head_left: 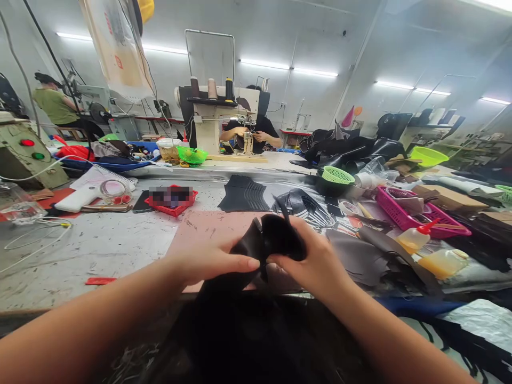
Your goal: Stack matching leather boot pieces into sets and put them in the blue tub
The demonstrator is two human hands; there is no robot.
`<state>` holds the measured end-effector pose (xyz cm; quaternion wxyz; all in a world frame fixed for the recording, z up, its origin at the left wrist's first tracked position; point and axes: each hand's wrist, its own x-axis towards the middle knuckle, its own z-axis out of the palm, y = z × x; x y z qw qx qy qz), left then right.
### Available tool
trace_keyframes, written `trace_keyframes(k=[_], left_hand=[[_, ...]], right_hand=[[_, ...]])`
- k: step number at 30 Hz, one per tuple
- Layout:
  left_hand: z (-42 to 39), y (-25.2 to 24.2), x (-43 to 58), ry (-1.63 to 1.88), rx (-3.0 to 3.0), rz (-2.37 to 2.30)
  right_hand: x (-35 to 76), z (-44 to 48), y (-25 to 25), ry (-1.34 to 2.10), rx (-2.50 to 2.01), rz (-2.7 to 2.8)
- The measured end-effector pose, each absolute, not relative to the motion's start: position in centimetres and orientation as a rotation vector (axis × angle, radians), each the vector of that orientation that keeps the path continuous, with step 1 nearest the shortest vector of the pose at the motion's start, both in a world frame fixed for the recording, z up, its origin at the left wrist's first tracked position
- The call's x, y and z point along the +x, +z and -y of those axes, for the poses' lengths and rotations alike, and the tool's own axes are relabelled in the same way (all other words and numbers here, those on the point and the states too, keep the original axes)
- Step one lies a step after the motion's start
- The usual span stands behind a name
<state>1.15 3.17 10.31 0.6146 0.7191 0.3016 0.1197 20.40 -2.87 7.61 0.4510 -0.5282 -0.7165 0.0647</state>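
Two foreground hands [310, 252], three spools [212, 89] on the central tray [211, 101], one red basket [175, 212]

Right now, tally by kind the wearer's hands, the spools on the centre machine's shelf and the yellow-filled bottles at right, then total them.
Left hand and right hand: 2
Brown spool, beige spool and black spool: 3
Red-nozzled bottle and second bottle: 2
Total: 7

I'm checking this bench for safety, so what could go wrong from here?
The black material is bent between the left hand and right hand; uneven pressure might crease it. The red-tipped bottle is near loose dark sheets, so a leak could stain them. The fanned black pieces beyond the hands might get knocked out of order.
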Motion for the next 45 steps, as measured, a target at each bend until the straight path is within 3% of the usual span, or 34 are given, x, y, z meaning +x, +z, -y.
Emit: trace_keyframes(k=[5, 15, 33, 45], left_hand=[[-4.3, 11.2, 1.8, 0.351, 1.821, -0.645], [-3.9, 10.2, 2.4, 0.219, 1.372, -0.872], [-3.9, 10.5, 2.9, 0.311, 1.781, -0.637], [-4.2, 10.3, 3.1, 0.365, 1.629, -0.659]], right_hand=[[20.5, 2.8, 7.5, 0.246, -1.224, 1.768], [21.0, 2.5, 7.2, 0.39, -1.379, 1.694], [21.5, 2.0, 8.4, 0.528, -1.397, 1.705], [21.8, 2.1, 9.2, 0.613, -1.302, 1.69]])
